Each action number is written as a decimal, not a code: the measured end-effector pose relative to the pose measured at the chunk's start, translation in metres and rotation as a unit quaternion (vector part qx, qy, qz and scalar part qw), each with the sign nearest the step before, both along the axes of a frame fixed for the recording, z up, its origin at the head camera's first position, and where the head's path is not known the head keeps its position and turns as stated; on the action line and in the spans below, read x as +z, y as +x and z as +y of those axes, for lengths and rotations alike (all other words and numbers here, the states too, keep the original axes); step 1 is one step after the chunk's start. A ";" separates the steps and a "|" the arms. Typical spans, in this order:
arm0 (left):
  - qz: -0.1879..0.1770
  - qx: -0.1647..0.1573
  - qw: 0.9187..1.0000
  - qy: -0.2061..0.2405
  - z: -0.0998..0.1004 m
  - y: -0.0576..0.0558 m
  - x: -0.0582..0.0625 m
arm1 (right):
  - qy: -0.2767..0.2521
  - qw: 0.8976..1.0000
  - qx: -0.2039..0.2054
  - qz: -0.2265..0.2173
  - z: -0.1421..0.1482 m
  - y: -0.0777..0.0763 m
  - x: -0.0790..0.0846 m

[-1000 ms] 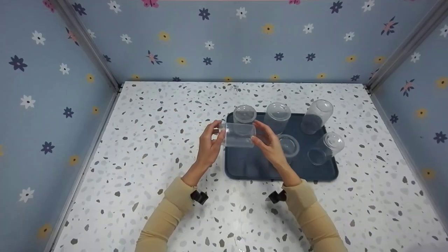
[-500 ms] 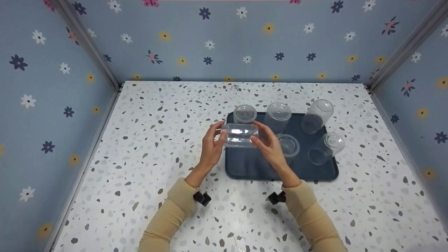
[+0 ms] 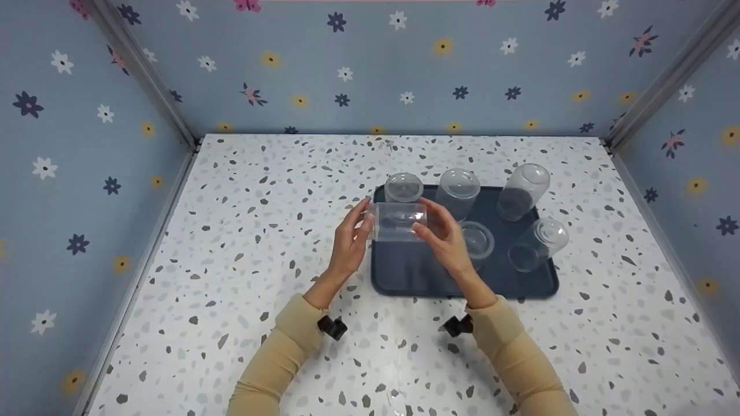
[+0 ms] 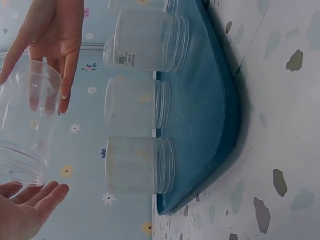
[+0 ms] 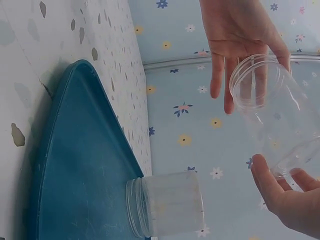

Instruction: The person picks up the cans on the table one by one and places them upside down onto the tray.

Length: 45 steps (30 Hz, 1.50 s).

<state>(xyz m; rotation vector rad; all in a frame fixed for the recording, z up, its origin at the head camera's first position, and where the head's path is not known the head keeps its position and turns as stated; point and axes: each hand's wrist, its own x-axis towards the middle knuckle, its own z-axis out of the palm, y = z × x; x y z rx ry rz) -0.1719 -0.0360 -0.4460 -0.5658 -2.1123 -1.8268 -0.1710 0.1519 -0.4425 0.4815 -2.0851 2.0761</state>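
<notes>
A clear jar lies sideways in the air over the left part of the dark blue tray, its threaded mouth pointing left. My left hand holds the mouth end, thumb on the near side and fingers beyond. The base end is pinched by my right hand. In the left wrist view the jar spans the gap between both hands, and nothing shows inside its see-through wall. The right wrist view shows the ringed mouth of the jar against the left fingers.
Several clear jars stand mouth down on the tray: a back-left jar, a back-middle jar, a back-right jar, a front-right jar and one partly behind my right hand. Flowered panels enclose the speckled table.
My left hand has shifted slightly right along with the jar, most of it in the first half second. Reflections on the jar's wall have changed. The right hand stays nearly still.
</notes>
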 end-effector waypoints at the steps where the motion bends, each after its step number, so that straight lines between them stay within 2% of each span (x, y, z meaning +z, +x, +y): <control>1: 0.002 0.000 1.000 -0.004 -0.001 0.000 0.000 | 0.004 1.000 -0.004 0.003 0.000 0.001 0.002; 6: 0.010 0.007 1.000 0.012 -0.004 -0.003 -0.005 | 0.020 0.999 -0.003 0.032 0.000 0.001 0.005; 10: 0.001 0.034 0.999 0.039 -0.008 -0.007 -0.008 | 0.038 0.998 0.002 0.044 0.002 0.001 0.005; 12: -0.006 0.052 0.998 0.038 -0.010 -0.009 -0.009 | 0.052 0.998 0.001 0.040 0.003 0.001 0.006; 16: -0.027 0.069 0.997 0.021 -0.017 -0.021 -0.028 | 0.089 0.995 -0.001 0.034 0.004 0.002 0.010; 19: -0.046 0.079 0.996 0.000 -0.021 -0.030 -0.043 | 0.128 0.991 -0.008 0.048 0.005 0.003 0.013; 21: -0.055 0.085 0.995 -0.017 -0.022 -0.032 -0.044 | 0.158 0.985 -0.014 0.067 0.005 0.002 0.012; 27: -0.053 0.093 0.992 -0.065 -0.028 -0.040 -0.049 | 0.225 0.967 -0.019 0.118 0.011 -0.013 -0.010; 33: -0.050 0.087 0.988 -0.114 -0.035 -0.048 -0.051 | 0.291 0.947 -0.007 0.135 0.011 -0.020 -0.014; 38: -0.057 0.098 0.979 -0.169 -0.041 -0.053 -0.048 | 0.350 0.929 0.001 0.123 0.007 -0.023 -0.012; 45: -0.093 0.106 0.962 -0.235 -0.049 -0.062 -0.040 | 0.436 0.894 0.018 0.108 0.000 -0.028 -0.009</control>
